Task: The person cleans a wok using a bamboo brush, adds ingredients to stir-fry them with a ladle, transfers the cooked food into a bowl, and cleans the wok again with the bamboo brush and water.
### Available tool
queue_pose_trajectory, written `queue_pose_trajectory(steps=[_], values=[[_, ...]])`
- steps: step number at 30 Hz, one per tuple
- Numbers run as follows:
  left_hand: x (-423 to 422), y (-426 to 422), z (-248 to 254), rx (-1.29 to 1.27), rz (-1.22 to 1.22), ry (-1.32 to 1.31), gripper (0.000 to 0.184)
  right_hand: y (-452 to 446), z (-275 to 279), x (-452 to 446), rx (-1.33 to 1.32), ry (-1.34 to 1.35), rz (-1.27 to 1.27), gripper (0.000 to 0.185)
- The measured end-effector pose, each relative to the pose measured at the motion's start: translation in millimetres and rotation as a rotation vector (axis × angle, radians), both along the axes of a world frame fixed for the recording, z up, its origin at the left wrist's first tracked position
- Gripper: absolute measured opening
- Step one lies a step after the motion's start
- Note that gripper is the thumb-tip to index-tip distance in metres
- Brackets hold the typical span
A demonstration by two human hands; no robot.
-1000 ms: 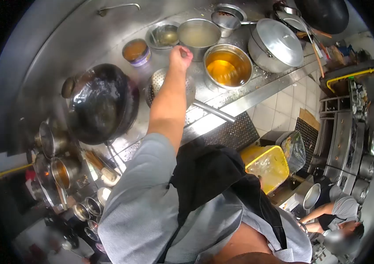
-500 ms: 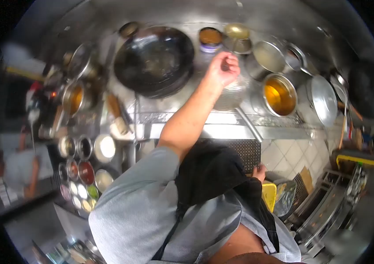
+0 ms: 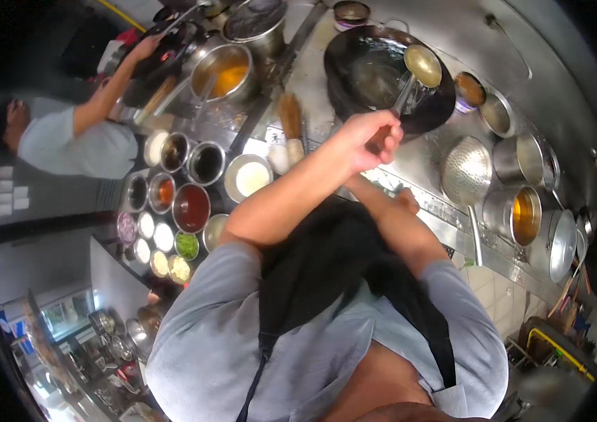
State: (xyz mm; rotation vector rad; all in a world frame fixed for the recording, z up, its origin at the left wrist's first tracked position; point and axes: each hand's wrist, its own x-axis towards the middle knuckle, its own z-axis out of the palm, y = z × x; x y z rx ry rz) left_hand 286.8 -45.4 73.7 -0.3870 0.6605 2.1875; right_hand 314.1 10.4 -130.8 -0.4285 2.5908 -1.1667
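Observation:
My left hand [image 3: 375,144] is closed on the handle of a ladle [image 3: 423,67]. The ladle's round bowl hangs over the right part of a black wok [image 3: 351,60], which has a shiny, wet-looking inside. Below and right of that hand, close to the stove's front edge, my right hand [image 3: 408,200] shows small and curled. What it holds, if anything, I cannot make out. A perforated skimmer [image 3: 467,169] lies on the steel stove top to the right, handle toward me.
Right of the skimmer stand a pot of amber liquid [image 3: 525,214] and other metal pots. A brush [image 3: 289,116] lies left of the wok. Several seasoning bowls [image 3: 191,207] fill the left side. Further left, a co-worker [image 3: 80,137] reaches over another wok.
The view has swung left. My left hand has gone from above the stove, near the ladle, to holding it over the wok. My right hand has risen from low down to the stove's edge.

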Motion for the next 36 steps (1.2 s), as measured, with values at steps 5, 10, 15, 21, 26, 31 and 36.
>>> queue_pose_trajectory(steps=[5,10,15,21,26,31,36], values=[[16,-76,-6,-0.202,0.06,0.119,0.021,-109,-28,-19,0.285,-0.009,0.259,0.044],[14,-137,-26,-0.41,0.063,0.278,0.043,-123,-48,-35,0.122,-0.177,0.239,0.046],[-19,-211,-3,-0.786,-0.143,0.573,0.08,-25,-25,-44,-0.571,-0.946,-0.261,0.043],[-55,-207,-25,-1.31,-0.393,0.956,0.078,154,123,56,-1.031,-0.988,-0.29,0.079],[-35,-135,-95,-1.138,-0.363,0.808,0.079,210,167,81,-1.195,-0.686,-0.372,0.082],[24,-70,-85,-0.322,-0.081,0.17,0.069,231,155,-36,0.167,0.309,-0.36,0.067],[43,-61,-73,0.094,0.093,-0.121,0.013,227,139,-142,0.395,0.059,-0.122,0.059]])
